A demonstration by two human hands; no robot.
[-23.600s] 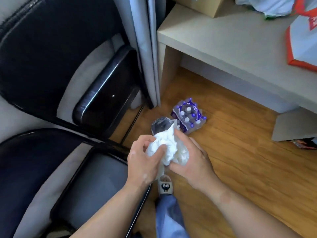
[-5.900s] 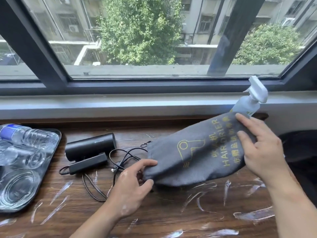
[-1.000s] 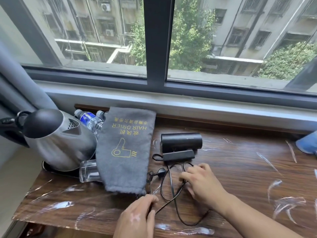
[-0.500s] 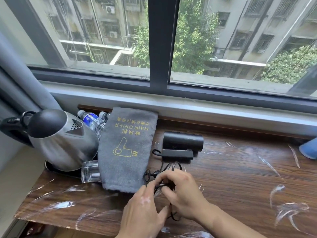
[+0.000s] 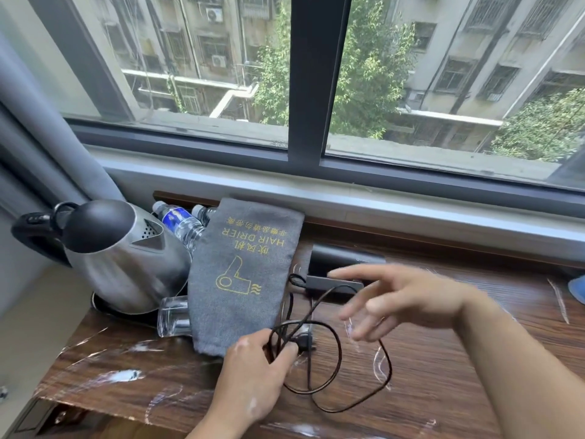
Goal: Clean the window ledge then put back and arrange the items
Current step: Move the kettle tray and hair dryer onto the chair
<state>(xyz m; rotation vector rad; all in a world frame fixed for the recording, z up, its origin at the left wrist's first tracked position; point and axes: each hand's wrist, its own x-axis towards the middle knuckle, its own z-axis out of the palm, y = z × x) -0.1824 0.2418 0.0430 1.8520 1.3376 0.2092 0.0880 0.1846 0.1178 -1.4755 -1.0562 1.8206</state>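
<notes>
My left hand (image 5: pixel 253 375) pinches the thin black cord (image 5: pixel 341 353) near its plug, low on the wooden window ledge (image 5: pixel 459 375) — loose loops trail right and run back up to the black hair dryer (image 5: pixel 345 258) lying by the sill. My right hand (image 5: pixel 405 296) hovers over the cord, fingers spread, holding nothing, blurred, hiding part of the dryer's handle. The grey pouch (image 5: pixel 243 274) lies flat just left, overlapping a glass (image 5: pixel 174 315) and water bottles (image 5: pixel 180 223) beside the steel kettle (image 5: pixel 120 258). Blue object (image 5: pixel 577 289) at the right edge — cut off, can't identify.
</notes>
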